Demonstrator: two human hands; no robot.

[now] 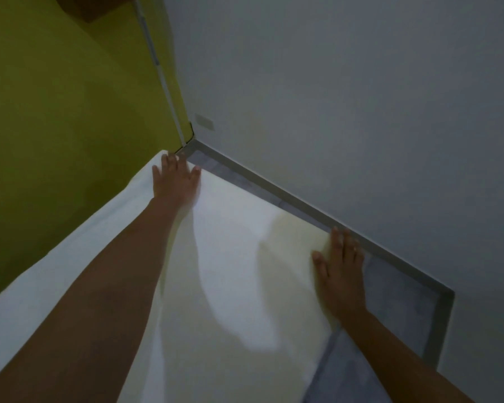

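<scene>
Step in hand: spreading and smoothing a white sheet (230, 271) over a grey surface (396, 303), probably a mattress or bed base pushed into a room corner. The sheet fills the centre and lower left of the frame, and its far corner reaches the junction of the walls in the upper middle. The left hand (176, 181) lies flat on that far corner, fingers straight and slightly spread, thumb out to the left. The right hand (339, 274) lies flat on the sheet's right edge in the centre right, fingers straight and close together, thumb splayed, fingertips touching the grey strip (274, 189) along the wall base. Neither hand pinches cloth; both press palm down. The grey surface is uncovered at lower right and along the wall, so coverage looks partial. The next move likely calls for sliding or tugging the right edge toward the pale wall (332, 82) to cover the bare grey, then flattening the soft fold in the middle. The green wall (70, 112) is at left, with a white conduit (157, 59) running down the corner. Writing: none readable. A small pale patch (204, 122) low on the pale wall may be a label, but it is too blurred to tell.
</scene>
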